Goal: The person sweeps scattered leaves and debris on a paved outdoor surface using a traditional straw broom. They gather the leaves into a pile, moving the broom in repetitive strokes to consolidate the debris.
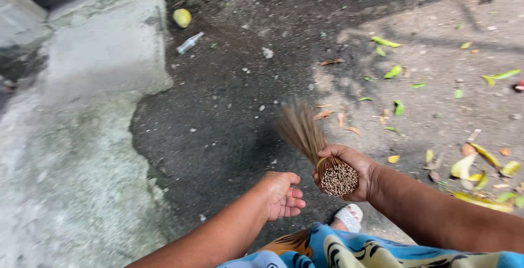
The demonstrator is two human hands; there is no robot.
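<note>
— From my remote seat I'm scanning for packaging, labels, signs or screens. Anything on your side?

— Only one item: a small clear plastic bottle (190, 43) lying on its side on the dark ground (229, 109), near the edge of the pale concrete slab (109, 55). If it carries a label, I can't make it out.

— No signs, no screens?

— None that I see.
</note>
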